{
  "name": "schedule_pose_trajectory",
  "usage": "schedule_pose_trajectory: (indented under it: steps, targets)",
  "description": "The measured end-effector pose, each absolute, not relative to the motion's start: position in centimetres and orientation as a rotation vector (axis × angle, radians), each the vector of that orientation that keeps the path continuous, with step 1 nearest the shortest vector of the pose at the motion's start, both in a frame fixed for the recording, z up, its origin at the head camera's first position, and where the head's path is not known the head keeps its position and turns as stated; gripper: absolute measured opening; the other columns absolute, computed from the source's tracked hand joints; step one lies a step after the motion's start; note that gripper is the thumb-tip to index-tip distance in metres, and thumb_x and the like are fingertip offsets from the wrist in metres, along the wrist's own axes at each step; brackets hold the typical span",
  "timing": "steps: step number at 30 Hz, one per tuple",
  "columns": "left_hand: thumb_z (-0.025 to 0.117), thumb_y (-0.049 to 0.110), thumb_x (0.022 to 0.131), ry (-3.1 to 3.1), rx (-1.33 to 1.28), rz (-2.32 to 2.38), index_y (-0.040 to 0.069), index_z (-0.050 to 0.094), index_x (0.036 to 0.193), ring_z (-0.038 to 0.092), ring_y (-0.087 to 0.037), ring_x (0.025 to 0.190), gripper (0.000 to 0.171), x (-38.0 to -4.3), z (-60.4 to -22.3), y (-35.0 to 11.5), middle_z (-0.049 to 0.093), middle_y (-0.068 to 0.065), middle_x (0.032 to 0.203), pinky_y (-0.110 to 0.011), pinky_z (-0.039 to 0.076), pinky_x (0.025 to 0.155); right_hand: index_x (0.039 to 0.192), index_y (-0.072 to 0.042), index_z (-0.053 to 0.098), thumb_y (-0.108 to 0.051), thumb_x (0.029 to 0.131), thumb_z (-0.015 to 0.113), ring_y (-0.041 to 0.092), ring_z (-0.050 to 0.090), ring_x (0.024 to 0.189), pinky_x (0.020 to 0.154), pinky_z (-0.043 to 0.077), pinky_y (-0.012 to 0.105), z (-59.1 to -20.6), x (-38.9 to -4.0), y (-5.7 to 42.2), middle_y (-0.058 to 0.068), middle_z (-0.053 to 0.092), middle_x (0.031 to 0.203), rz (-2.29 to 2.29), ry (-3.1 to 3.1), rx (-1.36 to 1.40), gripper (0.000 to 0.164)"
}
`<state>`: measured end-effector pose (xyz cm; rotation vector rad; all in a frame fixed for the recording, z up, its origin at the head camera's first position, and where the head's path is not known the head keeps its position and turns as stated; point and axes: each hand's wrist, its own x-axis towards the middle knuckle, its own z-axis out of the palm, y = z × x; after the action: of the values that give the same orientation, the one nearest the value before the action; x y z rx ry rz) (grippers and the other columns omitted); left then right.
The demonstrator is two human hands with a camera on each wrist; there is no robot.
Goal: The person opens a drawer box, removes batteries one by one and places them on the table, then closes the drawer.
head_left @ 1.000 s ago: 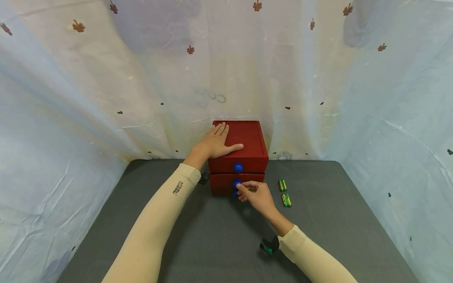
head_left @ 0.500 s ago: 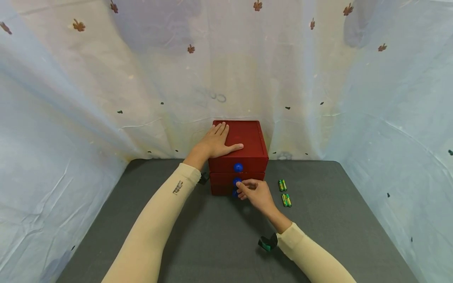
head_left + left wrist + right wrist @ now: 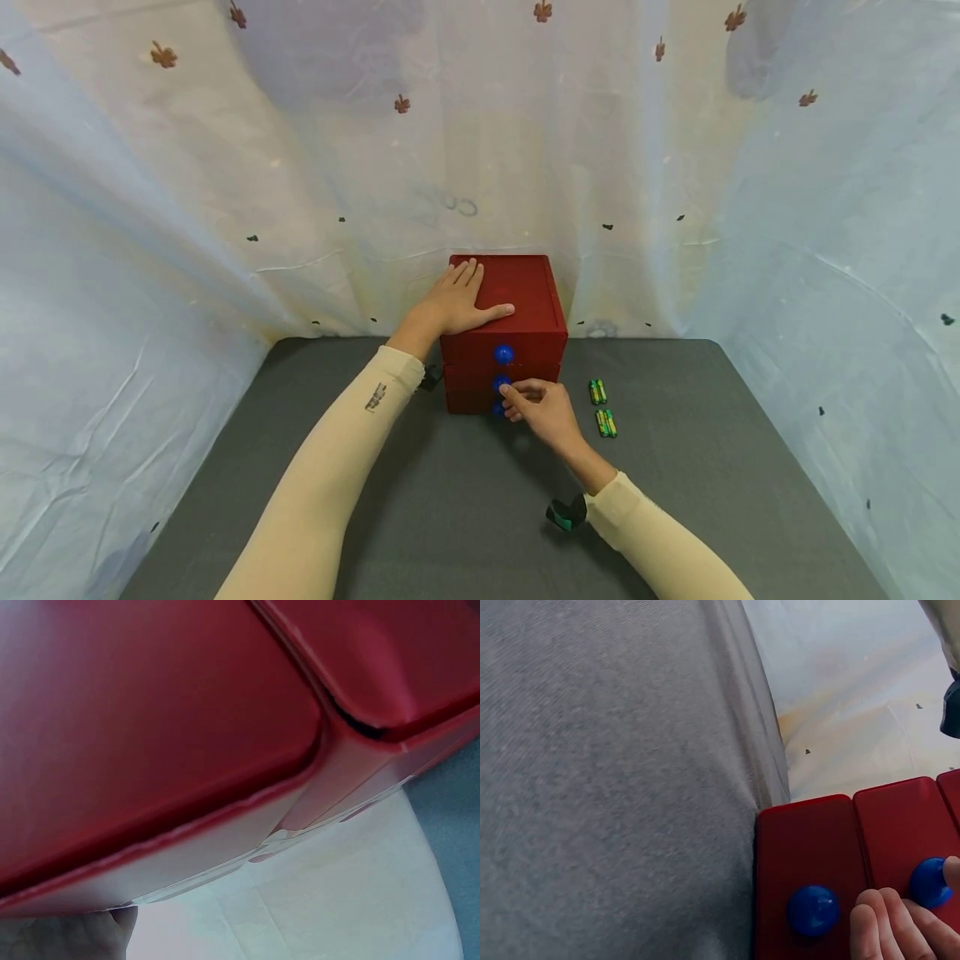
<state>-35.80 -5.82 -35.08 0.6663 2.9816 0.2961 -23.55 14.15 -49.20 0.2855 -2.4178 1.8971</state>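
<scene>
Remote view: I observe left fingers [image 3: 467,274] spread atop red drawer box [image 3: 525,287]; right fingers [image 3: 534,387] pinching middle blue knob [image 3: 500,382], green batteries [image 3: 602,392] right of them.

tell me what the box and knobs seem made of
The box looks like satin-finished coated board or leatherette, judging by its soft sheen and raised edges. The knobs look like glossy plastic, judging by small bright highlights, though ceramic is possible.

Red drawer box [image 3: 345,769] close to lens; two fronts [image 3: 150,727] separated by a seam, dark gap at one's corner. Worktop [image 3: 450,825] edge near box, pale cloth [image 3: 360,877] beyond. Left hand [image 3: 67,937]: dim part only, beside box.
</scene>
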Motion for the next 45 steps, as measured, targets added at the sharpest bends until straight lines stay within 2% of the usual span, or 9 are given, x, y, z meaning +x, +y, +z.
schedule_pose_trajectory:
  steps: [5,7,11,15,20,22,33,38,45]
  targets:
    - [0.041,0.081,0.101,2.973,0.671,0.307,0.005,0.005,0.173,-0.002,-0.028,0.168,0.111,-35.7,-35.0,-5.8,0.001,-0.014,0.181,-0.042,-0.004,0.135,0.111,0.001,0.08,-0.021,0.102,0.078,0.043,0.078,0.083,0.077,0.065,0.058,-50.0,-23.3,14.6,0.019,0.08,0.094,1.823,-2.438,0.338,0.024]
    - [0.04,0.081,0.101,2.973,0.674,0.307,0.005,0.005,0.173,-0.003,-0.028,0.168,0.111,-35.8,-35.0,-5.8,0.001,-0.014,0.181,-0.042,-0.004,0.135,0.113,0.0,0.079,-0.019,0.102,0.078,0.042,0.078,0.084,0.077,0.066,0.056,-50.4,-23.3,14.9,0.018,0.08,0.097,1.798,-2.463,0.373,0.023]
    - [0.04,0.081,0.101,2.973,0.673,0.308,0.005,0.005,0.173,-0.002,-0.028,0.168,0.111,-35.9,-35.0,-5.9,0.001,-0.014,0.181,-0.043,-0.003,0.135,0.118,-0.001,0.078,-0.018,0.101,0.078,0.042,0.078,0.087,0.072,0.067,0.039,-51.2,-23.4,15.4,0.018,0.08,0.101,1.762,-2.527,0.438,0.024]
    - [0.039,0.081,0.101,2.965,0.672,0.304,0.005,0.004,0.173,-0.003,-0.028,0.168,0.11,-35.9,-35.0,-5.9,0.0,-0.014,0.181,-0.043,-0.004,0.135,0.123,0.0,0.076,-0.017,0.1,0.079,0.038,0.078,0.087,0.069,0.063,0.025,-51.7,-23.3,15.7,0.015,0.08,0.101,1.691,-2.578,0.484,0.028]
    - [0.039,0.082,0.101,2.972,0.674,0.296,0.005,0.005,0.173,-0.002,-0.028,0.168,0.11,-35.9,-35.0,-5.9,0.001,-0.014,0.181,-0.043,-0.003,0.136,0.126,-0.003,0.076,-0.016,0.1,0.079,0.026,0.077,0.087,0.074,0.061,0.026,-52.1,-23.4,15.8,0.011,0.079,0.104,1.564,-2.64,0.53,0.029]
    - [0.039,0.082,0.101,2.975,0.674,0.294,0.005,0.005,0.173,-0.002,-0.028,0.168,0.111,-35.9,-35.1,-5.9,0.001,-0.013,0.181,-0.043,-0.003,0.136,0.127,-0.003,0.075,-0.016,0.1,0.079,0.024,0.076,0.088,0.075,0.062,0.026,-52.2,-23.4,15.9,0.011,0.079,0.105,1.548,-2.651,0.55,0.03]
    - [0.038,0.082,0.101,2.967,0.668,0.295,0.006,0.004,0.173,-0.003,-0.028,0.168,0.111,-35.8,-35.0,-5.9,0.0,-0.013,0.181,-0.042,-0.004,0.135,0.135,-0.004,0.071,-0.018,0.103,0.076,0.033,0.076,0.097,0.075,0.061,0.027,-52.8,-23.8,16.2,0.016,0.077,0.116,1.597,-2.673,0.631,0.036]
    - [0.038,0.083,0.1,2.966,0.662,0.294,0.007,0.003,0.173,-0.004,-0.027,0.168,0.111,-35.9,-35.1,-5.9,-0.001,-0.012,0.181,-0.042,-0.004,0.135,0.139,-0.001,0.068,-0.015,0.103,0.075,0.038,0.077,0.1,0.075,0.063,0.028,-53.0,-24.0,16.3,0.023,0.075,0.122,1.669,-2.65,0.693,0.039]
    - [0.038,0.083,0.1,2.97,0.657,0.299,0.007,0.004,0.173,-0.003,-0.027,0.168,0.111,-35.9,-35.1,-5.9,0.0,-0.012,0.181,-0.042,-0.004,0.135,0.144,0.0,0.064,-0.015,0.105,0.072,0.039,0.077,0.101,0.078,0.066,0.042,-53.1,-24.4,16.2,0.027,0.071,0.127,1.75,-2.654,0.753,0.043]
